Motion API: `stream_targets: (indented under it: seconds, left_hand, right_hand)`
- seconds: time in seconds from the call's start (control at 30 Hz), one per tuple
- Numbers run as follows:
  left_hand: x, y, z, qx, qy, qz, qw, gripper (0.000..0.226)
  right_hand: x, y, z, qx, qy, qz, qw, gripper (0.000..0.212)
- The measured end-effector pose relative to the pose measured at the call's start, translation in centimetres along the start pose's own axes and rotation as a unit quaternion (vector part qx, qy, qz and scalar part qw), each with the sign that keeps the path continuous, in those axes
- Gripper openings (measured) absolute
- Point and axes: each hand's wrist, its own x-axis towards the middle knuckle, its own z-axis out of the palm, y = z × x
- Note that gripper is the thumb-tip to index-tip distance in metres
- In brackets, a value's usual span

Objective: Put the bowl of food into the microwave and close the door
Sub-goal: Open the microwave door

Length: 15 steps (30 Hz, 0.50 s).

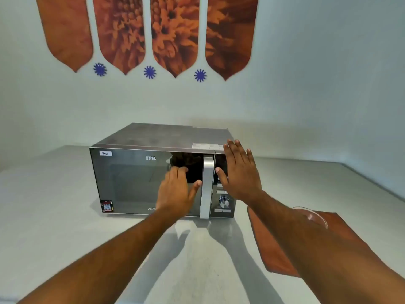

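A silver and black microwave (131, 172) stands on the counter with its mirrored door shut. My left hand (175, 191) lies flat against the door glass just left of the vertical silver handle (207, 187), fingers apart. My right hand (238, 172) is spread over the control panel at the microwave's upper right corner, holding nothing. A clear glass bowl (315, 216) shows only as a rim behind my right forearm, resting on an orange-brown cloth; its contents are hidden.
The orange-brown cloth (341, 229) lies on the grey counter (54, 216) to the right of the microwave. A pale wall (328, 84) with orange flower panels and blue stickers rises behind. The counter's right edge runs diagonally at far right.
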Motion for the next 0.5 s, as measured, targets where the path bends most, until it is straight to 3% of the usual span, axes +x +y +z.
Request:
stream_targets:
  seconds: [0.07, 0.17, 0.3, 0.5]
  left_hand:
    - [-0.3, 0.5, 1.5, -0.136, -0.043, -0.056, 0.988, 0.056]
    - [-0.9, 1.9, 3.8, -0.293, -0.112, -0.134, 0.940, 0.049]
    - [-0.7, 3.2, 5.5, -0.380, -0.110, -0.222, 0.891, 0.046]
    - [0.0, 5.5, 6.8, -0.469, -0.133, -0.265, 0.832, 0.065]
  right_hand:
    - [-0.2, 0.2, 0.6, 0.016, -0.006, 0.005, 1.000, 0.076]
    - [-0.6, 0.2, 1.5, 0.042, 0.021, 0.030, 0.998, 0.068]
    - [-0.5, 0.3, 1.6, 0.052, 0.043, 0.023, 0.997, 0.059]
    - [-0.3, 0.5, 1.1, 0.051, 0.018, 0.025, 0.998, 0.057]
